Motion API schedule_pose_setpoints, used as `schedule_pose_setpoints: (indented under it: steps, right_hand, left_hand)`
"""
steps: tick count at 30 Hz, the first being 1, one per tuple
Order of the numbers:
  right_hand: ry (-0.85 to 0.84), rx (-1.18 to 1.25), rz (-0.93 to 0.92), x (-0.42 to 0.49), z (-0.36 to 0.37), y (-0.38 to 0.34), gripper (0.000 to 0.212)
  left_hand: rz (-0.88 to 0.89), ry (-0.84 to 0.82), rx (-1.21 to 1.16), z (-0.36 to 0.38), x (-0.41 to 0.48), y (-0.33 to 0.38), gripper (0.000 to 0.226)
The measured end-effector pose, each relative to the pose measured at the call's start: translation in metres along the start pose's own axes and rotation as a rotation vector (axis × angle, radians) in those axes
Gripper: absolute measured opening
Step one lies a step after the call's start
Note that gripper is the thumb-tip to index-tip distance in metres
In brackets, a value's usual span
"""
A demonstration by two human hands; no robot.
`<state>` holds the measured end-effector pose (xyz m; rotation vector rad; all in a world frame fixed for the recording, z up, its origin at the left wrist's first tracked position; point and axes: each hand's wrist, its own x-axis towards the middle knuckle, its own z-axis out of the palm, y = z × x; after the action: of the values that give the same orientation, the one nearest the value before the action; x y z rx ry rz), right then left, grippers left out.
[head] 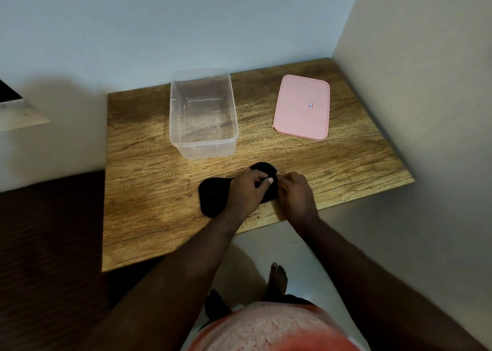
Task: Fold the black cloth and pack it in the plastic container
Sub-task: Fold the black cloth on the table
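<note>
Pink lid [302, 107]: small sticker, unreadable.
Left hand [246, 191]: fingers curled, gripping black cloth [213, 199].
Right hand [295, 193]: fingers bent, pinching same cloth.

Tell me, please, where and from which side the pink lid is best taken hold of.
The pink lid lies flat on the wooden table, so there is no side to wrap. Probably pinch its near left corner, coming from the table's near edge: that corner seems to carry a small tab, and nothing stands before it.

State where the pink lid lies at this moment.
In the head view, the pink lid lies flat on the table, far right, beside and apart from the clear container.
</note>
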<state>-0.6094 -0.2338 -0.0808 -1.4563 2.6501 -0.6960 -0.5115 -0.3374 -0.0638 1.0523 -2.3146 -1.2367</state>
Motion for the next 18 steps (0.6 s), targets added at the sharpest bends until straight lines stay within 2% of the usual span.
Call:
schedule_pose_setpoints:
  steps: [3,7,9,13,18]
  right_hand:
    - [-0.023,-0.071,-0.018,-0.002,0.005,0.002,0.029]
    - [-0.034,-0.091,0.004,-0.004,0.005,-0.001,0.034]
    - [-0.036,-0.075,0.02,-0.004,0.004,-0.002,0.035]
    - [-0.045,-0.011,0.046,-0.007,0.002,0.0,0.039]
    - [-0.04,0.001,0.047,-0.007,0.002,0.001,0.04]
  left_hand:
    - [0.011,0.027,-0.014,0.001,0.0,-0.003,0.015]
    - [0.117,-0.032,0.229,0.003,-0.004,-0.005,0.033]
    - [0.126,-0.013,0.295,0.004,-0.002,-0.002,0.03]
    - [0.058,-0.007,0.284,0.003,0.006,0.001,0.021]
    - [0.057,-0.031,0.278,-0.003,0.01,-0.002,0.018]
